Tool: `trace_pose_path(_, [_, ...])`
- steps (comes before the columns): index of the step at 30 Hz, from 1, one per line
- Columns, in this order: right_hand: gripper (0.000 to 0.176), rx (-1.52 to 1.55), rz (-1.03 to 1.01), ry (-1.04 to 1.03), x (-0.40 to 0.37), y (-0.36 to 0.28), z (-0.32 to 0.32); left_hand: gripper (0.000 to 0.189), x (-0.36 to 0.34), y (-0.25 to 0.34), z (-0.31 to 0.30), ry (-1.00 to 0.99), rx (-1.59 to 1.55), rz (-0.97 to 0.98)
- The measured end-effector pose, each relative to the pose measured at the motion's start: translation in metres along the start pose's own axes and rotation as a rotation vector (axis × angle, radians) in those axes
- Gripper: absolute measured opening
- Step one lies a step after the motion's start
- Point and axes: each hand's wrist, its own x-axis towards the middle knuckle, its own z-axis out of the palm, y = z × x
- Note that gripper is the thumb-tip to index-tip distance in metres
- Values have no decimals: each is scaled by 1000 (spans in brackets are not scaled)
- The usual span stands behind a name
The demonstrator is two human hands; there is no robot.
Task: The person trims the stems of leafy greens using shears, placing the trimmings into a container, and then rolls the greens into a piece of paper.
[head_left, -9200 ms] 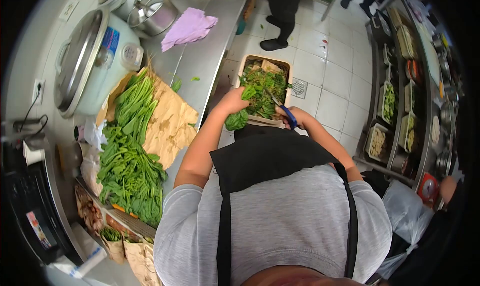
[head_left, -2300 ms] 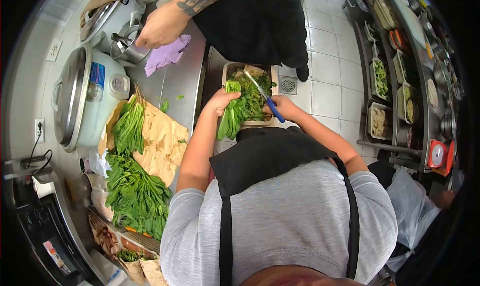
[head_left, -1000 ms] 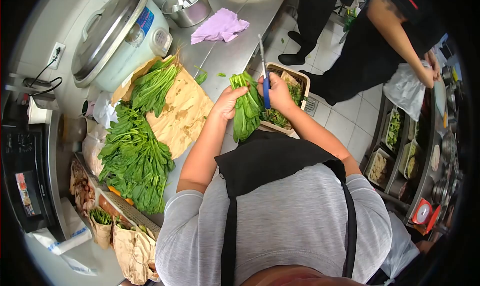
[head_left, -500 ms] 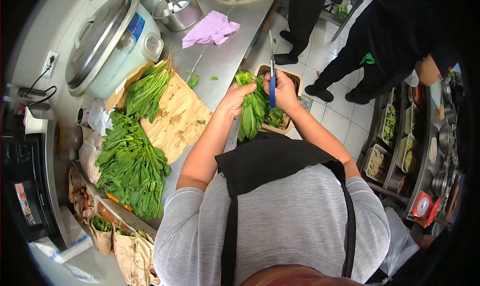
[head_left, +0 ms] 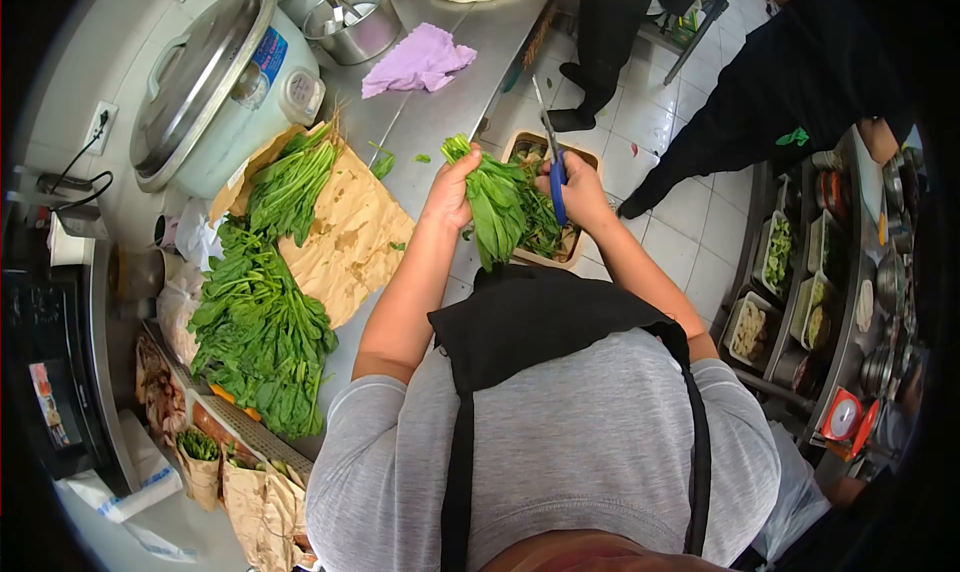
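Note:
My left hand [head_left: 455, 190] is closed around the stems of a bunch of leafy greens [head_left: 493, 212], whose leaves hang down toward my apron. In my right hand [head_left: 582, 190] is a knife with a blue handle [head_left: 558, 194], or possibly scissors; its metal part points up and away from me. Beneath both hands a tan container [head_left: 590, 159] holds more greens and scraps. On the steel counter to the left, a large pile of leafy greens [head_left: 262, 332] lies partly over stained brown paper [head_left: 345, 227].
A big rice cooker [head_left: 215, 102], a metal pot [head_left: 360, 37] and a purple cloth [head_left: 420, 62] stand along the counter. Two people in black [head_left: 760, 102] are beyond the container. Shelves with food tubs [head_left: 775, 257] and a red scale [head_left: 845, 417] are at right.
My left hand and its greens have shifted slightly left. The blue-handled tool has tilted and moved a little right and down, apart from the bunch. The person at right has moved.

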Motion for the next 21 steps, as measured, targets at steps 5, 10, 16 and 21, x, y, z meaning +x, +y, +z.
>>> trace_pose_path(5, [18,30,-56,-77,-3,9,18,22,5,0,-2,6,-38,28])
trace_pose_path(10, [16,-90,-53,4,0,5,11,16,4,0,-6,-12,93,66])
trace_pose_path(16, [15,-262,-236,86,3,-18,-2,15,2,-4,-3,32,332,51])
trace_pose_path(21, [16,-265,-290,136,5,-27,-8,22,2,-3,-5,-29,419,-130])
